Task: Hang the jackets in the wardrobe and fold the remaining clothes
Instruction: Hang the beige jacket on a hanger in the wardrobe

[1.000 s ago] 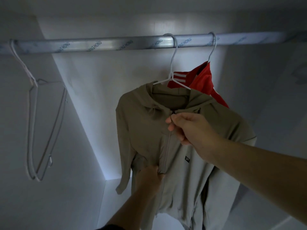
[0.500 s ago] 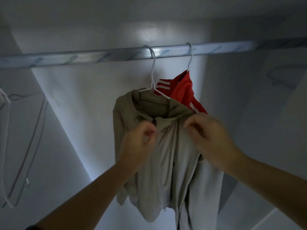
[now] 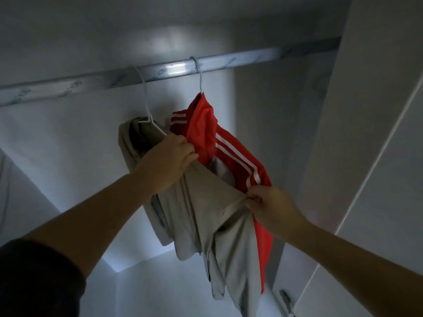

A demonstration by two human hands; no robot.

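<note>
Wardrobe view from us, looking up at the silver metal hanging rail (image 3: 174, 69), so we'll place everything off that. Hooked over the rail is a thin white wire hanger (image 3: 146, 106) carrying the beige hooded zip-up jacket (image 3: 206, 216), which hangs just below the rail and is bunched up pretty unevenly. A bit further right along the rail, a second wire hook (image 3: 200, 74) carries the red jacket with white stripes (image 3: 203, 126). It hangs below the rail too, touching the beige one and partly behind it.

Our left hand (image 3: 169, 156) is the one nearer the rail, fingers curled round the beige jacket at the collar end, right where the hanger wire disappears into the cloth. Our right hand (image 3: 267, 202) is lower down from the rail and off to the right, pinching a fold of the same beige fabric, with the red jacket's striped sleeve just beside it. So both hands are clamped on the beige jacket, well apart from each other. A dark sleeve (image 3: 34, 271) covers our left upper arm, far below the rail's left end.
</note>
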